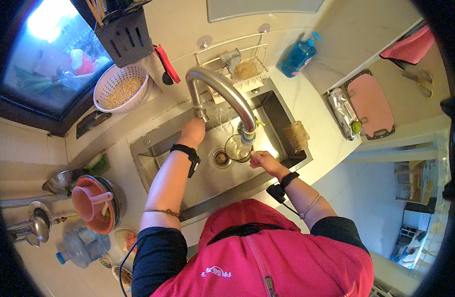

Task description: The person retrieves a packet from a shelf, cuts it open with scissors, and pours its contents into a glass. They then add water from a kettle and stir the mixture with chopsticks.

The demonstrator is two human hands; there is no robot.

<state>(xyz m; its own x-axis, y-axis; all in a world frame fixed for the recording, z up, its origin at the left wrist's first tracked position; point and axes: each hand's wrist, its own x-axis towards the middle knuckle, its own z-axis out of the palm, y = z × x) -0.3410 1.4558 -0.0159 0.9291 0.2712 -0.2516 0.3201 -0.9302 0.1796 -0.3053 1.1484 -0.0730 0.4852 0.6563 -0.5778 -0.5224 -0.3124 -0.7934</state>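
Note:
My left hand [193,130] is at the lower end of the curved steel faucet [223,80], by its base and lever; its fingers are mostly hidden, so its grip is unclear. With bent fingers, my right hand [264,162] holds the rim of a round clear bowl [235,149], probably glass. That bowl is under the faucet's spout, inside the stainless steel sink [198,182]. Beside the bowl shows the drain strainer [222,157]. Some small items behind the spout are too covered to name.
A brown cloth [297,136] hangs over the sink's right edge. Behind the sink are a wire rack [249,70] and a blue pump bottle [298,55]. Left stand a white colander [121,105] of pale beans or kernels and stacked basins [105,222]. A pink cutting board [372,104] leans right.

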